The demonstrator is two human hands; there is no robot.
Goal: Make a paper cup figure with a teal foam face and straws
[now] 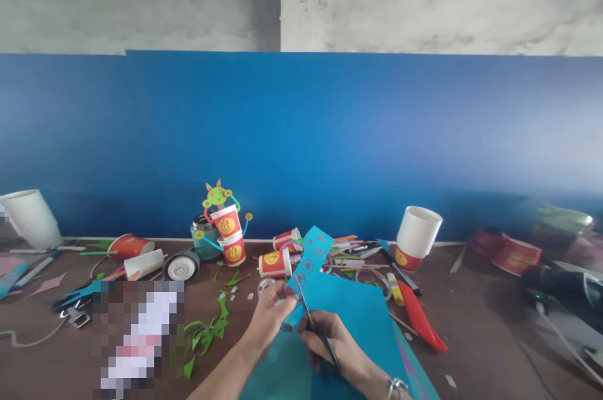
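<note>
My left hand (pixel 276 307) pinches the lower edge of a blue paper strip (pixel 315 243) with circles and small faces drawn on it. Black-handled scissors (pixel 323 346) are gripped in my right hand (pixel 335 345), their blades pointing up and left at the strip near my left fingertips. Beneath both hands lie larger blue paper sheets (pixel 360 302). A bracelet circles my right wrist.
Left of centre stands a figure of stacked red cups (pixel 233 248) beside a green jar (pixel 206 238). Green scraps (pixel 207 334) lie at left. White cups (pixel 419 230), a glue stick (pixel 394 289) and a red pointed object (pixel 421 318) are at right.
</note>
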